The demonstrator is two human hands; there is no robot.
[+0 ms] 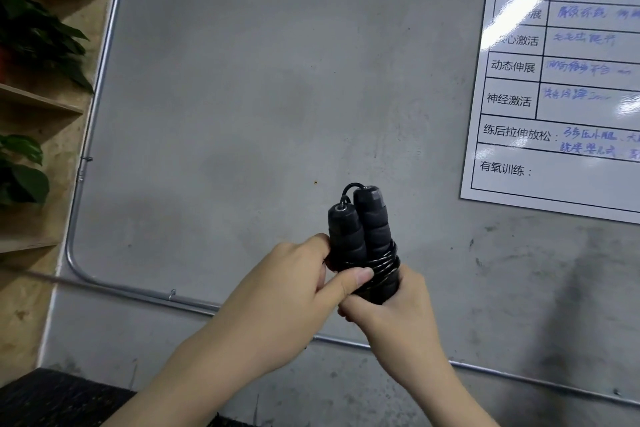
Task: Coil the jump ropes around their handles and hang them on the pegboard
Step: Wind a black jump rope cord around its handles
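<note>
Against a bare grey wall [277,80], the two handles [360,236] stood upright side by side, rope [384,265] coiled round their lower halves, left hand [294,291] and right hand [391,315] both gripping below.

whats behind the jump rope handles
A bare grey wall is behind the two black handles. The coiled rope and both hands, left hand and right hand, cover their lower ends, so nothing there shows.
</note>
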